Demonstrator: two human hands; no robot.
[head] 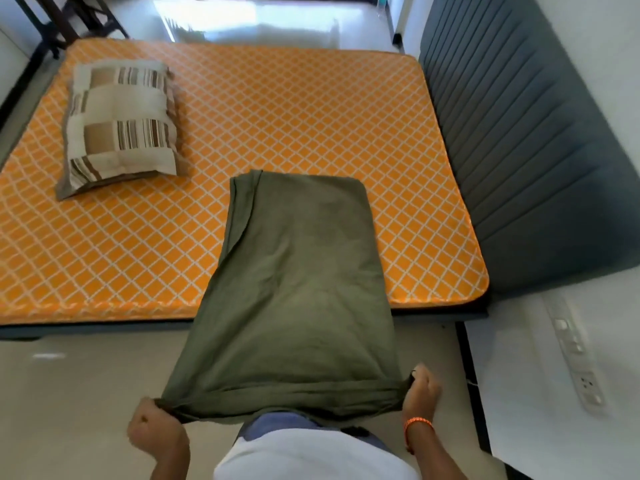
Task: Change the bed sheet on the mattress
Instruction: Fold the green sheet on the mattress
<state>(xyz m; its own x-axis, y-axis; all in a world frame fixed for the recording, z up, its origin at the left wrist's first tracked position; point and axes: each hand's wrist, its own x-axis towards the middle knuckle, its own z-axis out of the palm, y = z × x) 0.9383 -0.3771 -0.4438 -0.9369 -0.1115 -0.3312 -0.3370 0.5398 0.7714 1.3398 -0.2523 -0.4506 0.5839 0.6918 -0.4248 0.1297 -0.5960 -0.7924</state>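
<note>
An orange mattress with a white lattice pattern lies bare in front of me. A folded olive-green bed sheet stretches from my hands out over the mattress's near edge, its far end resting on the mattress. My left hand grips the sheet's near left corner. My right hand, with an orange band on the wrist, grips the near right corner. Both hands hold the near edge taut above the floor.
A striped beige-and-brown pillow lies on the mattress's left part. A grey padded headboard runs along the right side. A white wall with a switch panel is at the right. Dark furniture legs stand beyond the far left corner.
</note>
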